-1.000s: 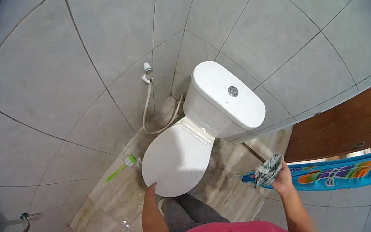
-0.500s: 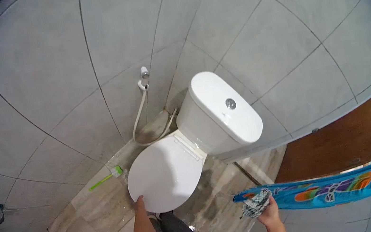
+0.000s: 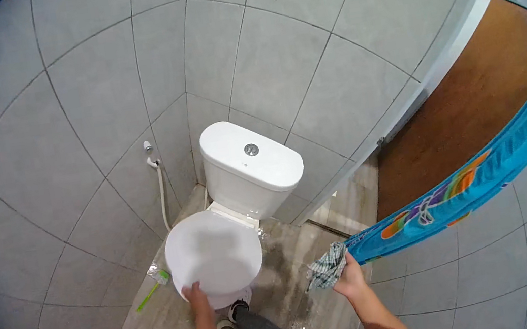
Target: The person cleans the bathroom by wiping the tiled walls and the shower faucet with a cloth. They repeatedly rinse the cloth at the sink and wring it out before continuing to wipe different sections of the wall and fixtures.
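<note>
The white toilet lid (image 3: 211,247) lies down over the bowl, and its front edge looks slightly raised, with a white rim showing below it. At that front left edge, my left hand (image 3: 194,293) pinches the lid, fingertips on its upper face. My right hand (image 3: 350,278), off to the right, is closed on a crumpled black-and-white checkered cloth (image 3: 327,266). The cloth hangs above the floor, apart from the toilet. Behind the lid stands the white cistern (image 3: 248,173) with a round metal flush button (image 3: 251,150).
A green toilet brush (image 3: 154,291) lies on the wet tiled floor (image 3: 288,283) left of the toilet. The bidet hose (image 3: 161,193) hangs on the left wall. A blue patterned curtain (image 3: 458,193) stretches across the right, before a brown door (image 3: 464,93).
The view has swung right and up, so the toilet sits further left. My left hand stays at the lid's edge, which appears a little higher. My right hand still holds the cloth.
</note>
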Available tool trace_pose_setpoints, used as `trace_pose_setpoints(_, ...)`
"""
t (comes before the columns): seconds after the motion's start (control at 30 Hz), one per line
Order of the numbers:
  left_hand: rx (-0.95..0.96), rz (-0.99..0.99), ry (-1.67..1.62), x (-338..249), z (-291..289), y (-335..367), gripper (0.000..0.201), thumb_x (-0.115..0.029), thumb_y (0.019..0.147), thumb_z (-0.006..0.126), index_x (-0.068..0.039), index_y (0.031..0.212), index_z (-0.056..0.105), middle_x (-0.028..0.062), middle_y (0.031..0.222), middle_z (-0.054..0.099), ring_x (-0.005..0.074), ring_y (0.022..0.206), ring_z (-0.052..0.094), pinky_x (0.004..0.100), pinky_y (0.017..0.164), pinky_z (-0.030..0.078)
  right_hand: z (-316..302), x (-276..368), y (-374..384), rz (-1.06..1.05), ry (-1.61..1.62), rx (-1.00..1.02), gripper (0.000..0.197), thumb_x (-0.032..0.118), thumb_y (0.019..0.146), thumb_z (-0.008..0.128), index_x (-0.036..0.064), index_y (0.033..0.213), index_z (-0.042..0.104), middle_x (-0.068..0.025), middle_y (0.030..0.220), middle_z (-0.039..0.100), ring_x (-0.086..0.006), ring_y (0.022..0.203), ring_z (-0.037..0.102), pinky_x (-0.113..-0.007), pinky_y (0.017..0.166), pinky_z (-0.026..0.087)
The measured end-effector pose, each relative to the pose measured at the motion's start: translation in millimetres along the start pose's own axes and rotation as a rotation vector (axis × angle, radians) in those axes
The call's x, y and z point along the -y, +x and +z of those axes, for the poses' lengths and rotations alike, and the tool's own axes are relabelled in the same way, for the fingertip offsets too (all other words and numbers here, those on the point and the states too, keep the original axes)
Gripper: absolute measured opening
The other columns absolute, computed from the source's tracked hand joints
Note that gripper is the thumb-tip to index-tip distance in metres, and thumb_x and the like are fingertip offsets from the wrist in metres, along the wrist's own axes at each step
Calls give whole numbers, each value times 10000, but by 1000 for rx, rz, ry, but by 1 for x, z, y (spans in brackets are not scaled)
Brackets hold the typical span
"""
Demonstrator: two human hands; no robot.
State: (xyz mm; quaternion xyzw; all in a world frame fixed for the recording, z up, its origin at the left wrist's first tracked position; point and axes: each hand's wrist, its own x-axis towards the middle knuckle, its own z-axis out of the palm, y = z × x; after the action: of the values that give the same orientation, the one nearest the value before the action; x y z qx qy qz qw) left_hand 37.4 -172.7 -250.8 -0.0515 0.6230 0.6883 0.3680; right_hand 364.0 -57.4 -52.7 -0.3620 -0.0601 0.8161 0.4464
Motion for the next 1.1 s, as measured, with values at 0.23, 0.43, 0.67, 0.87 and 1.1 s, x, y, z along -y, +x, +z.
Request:
trace_pose_setpoints(0.23, 51, 772, 769, -98, 134, 17, 287, -289, 684, 636, -78, 855, 545, 79, 910, 548, 293, 891, 496, 421, 746, 361, 57, 27, -7, -27, -54, 71, 378, 367, 873, 301, 85, 951, 542, -124, 952, 564, -356, 937, 511, -504, 861, 370)
trace_pose_setpoints(0.43, 273, 835, 1080, -131, 240, 18, 352, -319, 711, 600, -115, 988, 530, 98, 1008, 516, 283, 981, 458, 456, 806, 328, 109, 82, 29, -120, -66, 95, 464, 377, 895, 211, 43, 1062, 487, -133, 1023, 544, -321, 943, 517, -462, 863, 384)
trace_pose_setpoints(0.67, 269, 861, 1154, -150, 306, 6, 262, -302, 722, 589, -87, 870, 573, 108, 951, 517, 293, 945, 466, 448, 770, 342, 289, 227, 71, -943, -129, 132, 467, 333, 887, 337, -5, 1207, 375, -146, 1215, 422, -281, 1106, 413, -384, 948, 313)
trace_pose_setpoints(0.87, 295, 946, 1178, -143, 304, -6, 252, -300, 703, 614, -117, 869, 561, 95, 937, 535, 292, 919, 486, 446, 745, 354, 419, 431, 87, -2511, -1179, -668, 488, 378, 852, 401, 32, 1196, 423, -145, 1307, 323, -313, 1233, 250, -538, 988, 107)
trace_pose_setpoints(1.1, 194, 759, 1030, -134, 258, -18, 236, -266, 715, 610, -130, 902, 565, 76, 958, 534, 273, 957, 474, 407, 810, 341, 481, 329, 192, -2548, -2078, -265, 519, 389, 802, 465, 155, 1259, 385, -60, 1354, 268, -266, 1274, 173, -531, 1006, 86)
